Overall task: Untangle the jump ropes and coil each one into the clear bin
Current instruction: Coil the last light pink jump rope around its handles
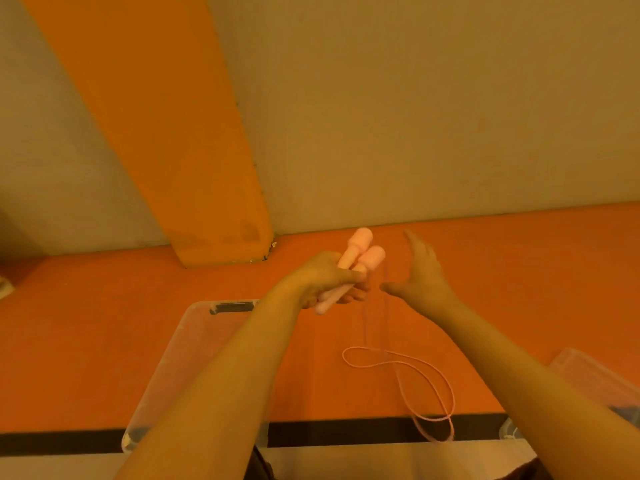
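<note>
Dim, warm orange cast throughout; soft focus, wide-angle bending at edges.

The left hand [323, 282] covered the middle of both pink handles [353, 261], so only their ends showed. Where the thin pink rope [408, 375] hung below the handles it blurred into faint lines, and its join to them could not be made out. The left forearm hid part of the clear bin [180, 358]. A second clear container [595, 372] was cut off by the right edge and partly hidden behind the right forearm.
</note>
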A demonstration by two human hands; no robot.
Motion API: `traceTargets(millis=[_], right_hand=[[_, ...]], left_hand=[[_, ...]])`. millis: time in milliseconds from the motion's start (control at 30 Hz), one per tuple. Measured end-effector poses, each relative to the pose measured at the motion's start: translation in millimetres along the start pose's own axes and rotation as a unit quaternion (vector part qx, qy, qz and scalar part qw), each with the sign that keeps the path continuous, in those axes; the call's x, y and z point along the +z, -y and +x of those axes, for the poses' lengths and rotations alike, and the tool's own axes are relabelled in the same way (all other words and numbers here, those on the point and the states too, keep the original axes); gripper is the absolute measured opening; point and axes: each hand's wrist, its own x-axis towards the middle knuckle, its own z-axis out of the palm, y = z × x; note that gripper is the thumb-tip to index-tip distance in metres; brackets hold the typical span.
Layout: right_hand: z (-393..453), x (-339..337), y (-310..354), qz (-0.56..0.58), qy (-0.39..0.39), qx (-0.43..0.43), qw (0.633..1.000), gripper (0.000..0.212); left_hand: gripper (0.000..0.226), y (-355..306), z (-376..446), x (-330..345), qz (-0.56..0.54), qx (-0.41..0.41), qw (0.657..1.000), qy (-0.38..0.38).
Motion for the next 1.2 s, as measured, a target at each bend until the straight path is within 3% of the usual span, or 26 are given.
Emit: traceTargets(millis=[100,167,500,600,667,767,833,933,1067,1200], right_hand=[[1,-14,3,-0.09,0.03,-0.149,0.984,0.11],[-1,-17,5,-0.112,0.094,-0.183,0.972,0.106],[-6,-26,4,-0.146,0.091,-0.202,0.964,0.067],[-5,-31,2,-0.163,0.088,-0.189,0.964,0.061],[-5,-32,0,-0.164,0.081,-0.178,0.967,0.059],[-5,-30,-5,-0.159,0.071,-0.16,0.972,0.058],[-6,-30,-7,-0.156,0.062,-0.147,0.975,0.059],[-7,-32,-7,-0.132,0.046,-0.119,0.983,0.06],[-7,-34,-5,-0.105,0.028,-0.111,0.988,0.059],[-5,-36,-1,-0.085,0.029,-0.104,0.99,0.064]], left_hand=[[0.011,2,-3,6,0.073,-0.002,0.995,0.074],[0.01,0,-4,8,0.104,0.005,0.989,0.105],[0.011,-6,4,18,0.115,0.01,0.983,0.143],[0.009,-10,4,22,0.188,0.047,0.974,0.118],[0.022,-10,8,24,0.291,0.094,0.95,0.063],[0.055,-4,13,27,0.496,0.153,0.854,-0.024],[0.07,-1,13,30,0.565,0.173,0.806,-0.041],[0.056,-3,12,33,0.631,0.198,0.745,-0.082],[0.036,-3,14,33,0.615,0.22,0.747,-0.122],[0.041,-5,14,33,0.618,0.213,0.747,-0.126]])
